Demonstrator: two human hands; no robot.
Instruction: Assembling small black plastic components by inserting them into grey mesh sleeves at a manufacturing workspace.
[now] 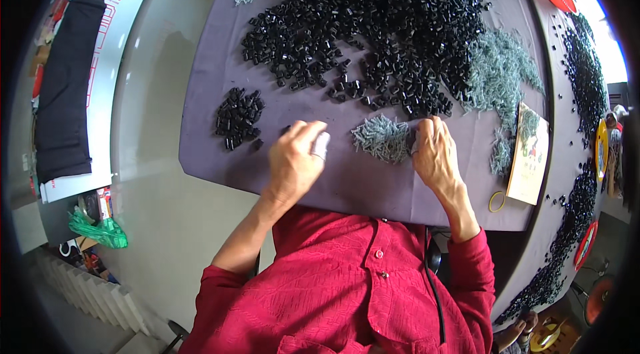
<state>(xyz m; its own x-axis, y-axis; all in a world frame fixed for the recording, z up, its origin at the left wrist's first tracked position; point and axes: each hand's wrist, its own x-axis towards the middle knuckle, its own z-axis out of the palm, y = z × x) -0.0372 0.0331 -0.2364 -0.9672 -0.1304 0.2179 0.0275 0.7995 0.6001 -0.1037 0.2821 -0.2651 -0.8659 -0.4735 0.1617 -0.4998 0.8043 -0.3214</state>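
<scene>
A table (213,121) draped in a grey-purple cloth (360,184) carries everything. A large heap of small black cylinders (373,14) spreads from the centre toward twelve o'clock. A little black cluster (237,117) sits at nine o'clock, apart from the heap. A small pile of grey-green pins (382,137) lies at six o'clock, a wider pile (501,74) at three o'clock. A cardboard sheet (530,154) and a yellow rubber band (497,201) lie toward four o'clock.

A flat tan cardboard box (529,155) with a printed coloured picture lies at the right end of the purple desk (347,184). On the floor at far left, a long white box (100,81) with red printing lies under black cloth.
</scene>
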